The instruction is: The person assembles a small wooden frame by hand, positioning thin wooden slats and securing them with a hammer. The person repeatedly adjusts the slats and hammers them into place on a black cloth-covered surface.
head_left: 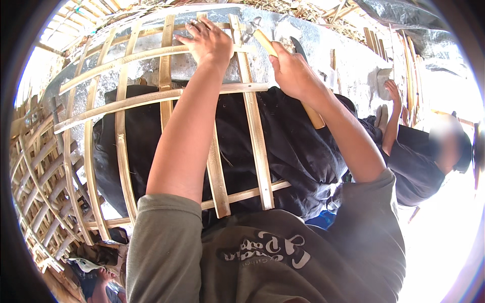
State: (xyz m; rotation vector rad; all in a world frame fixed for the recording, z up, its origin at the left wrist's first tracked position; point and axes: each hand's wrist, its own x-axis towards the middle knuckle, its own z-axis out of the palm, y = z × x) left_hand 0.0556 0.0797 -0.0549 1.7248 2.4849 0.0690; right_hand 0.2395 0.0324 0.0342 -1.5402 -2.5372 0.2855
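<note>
A lattice frame of pale bamboo slats (121, 103) lies across my lap and the ground in front of me. On its far edge rests my left hand (209, 43), fingers spread over the crossing slats. My right hand (293, 70) is closed around the wooden handle of a hammer (263, 41). The hammer's metal head is near the far right corner of the frame, close to an upright slat. Under my right wrist lies a knife with a dark blade and a wooden handle (313, 115), partly hidden by my arm.
Woven bamboo panels (43, 202) are stacked at the left. A grey sheet (348, 65) covers the ground ahead. Another person (419, 161) sits at the right, one hand near a bundle of upright slats (411, 76). A second person's hand (105, 275) shows at the lower left.
</note>
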